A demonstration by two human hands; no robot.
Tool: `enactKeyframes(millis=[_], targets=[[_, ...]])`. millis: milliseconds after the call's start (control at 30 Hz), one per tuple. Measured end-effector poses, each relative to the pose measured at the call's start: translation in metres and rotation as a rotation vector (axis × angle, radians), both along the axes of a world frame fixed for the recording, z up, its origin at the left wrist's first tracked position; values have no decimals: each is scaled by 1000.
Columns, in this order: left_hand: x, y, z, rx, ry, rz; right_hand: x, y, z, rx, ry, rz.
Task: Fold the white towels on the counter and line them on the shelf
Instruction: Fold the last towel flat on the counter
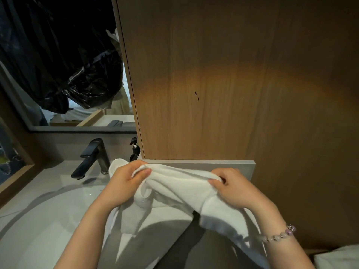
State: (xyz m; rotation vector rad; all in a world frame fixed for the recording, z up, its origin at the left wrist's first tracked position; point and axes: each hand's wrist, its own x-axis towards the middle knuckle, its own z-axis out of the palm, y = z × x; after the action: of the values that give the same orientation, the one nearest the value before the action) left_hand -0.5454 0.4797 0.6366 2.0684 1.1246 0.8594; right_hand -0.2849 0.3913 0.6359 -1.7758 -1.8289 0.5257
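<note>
Towel [180, 183] hung above the counter [48, 183] beside the sink, stretched between my hands: left hand [124, 183] and right hand [233, 187] each pinched its top edge. It looked soft, light and floppy, so corners seemed the surest hold.

Bare forearms [91, 228]; right wrist wears bracelet [279, 236] of pale pink, lilac, clear beads.

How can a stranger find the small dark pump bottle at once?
Start at the large brown wooden wall panel and follow its left edge down to the pale grey counter. The small dark pump bottle stands there, right of the angular black metal tap. Unlike the tap, it has a white neck under its pump head.
</note>
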Motion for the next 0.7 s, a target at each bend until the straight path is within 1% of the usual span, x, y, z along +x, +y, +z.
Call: enactKeyframes(millis=[267,333,400,467,533,600,700], targets=[[-27,12,-6,-114,-65,115,16,-4,-3,0,160,31],[-27,13,-10,-117,-56,163,13,-4,-4,2,195,14],[-26,11,-10,-78,-3,189,8,-4,-2,4,246,11],[-21,6,-6,-1,72,137,3,-3,5,-1,287,18],[-10,-2,-1,54,100,25,-5,0,12,0,331,36],[6,-9,2,41,112,-74,-15,4,18,0,328,84],[28,-11,-1,50,111,-128,-30,10,20,-17,299,167]])
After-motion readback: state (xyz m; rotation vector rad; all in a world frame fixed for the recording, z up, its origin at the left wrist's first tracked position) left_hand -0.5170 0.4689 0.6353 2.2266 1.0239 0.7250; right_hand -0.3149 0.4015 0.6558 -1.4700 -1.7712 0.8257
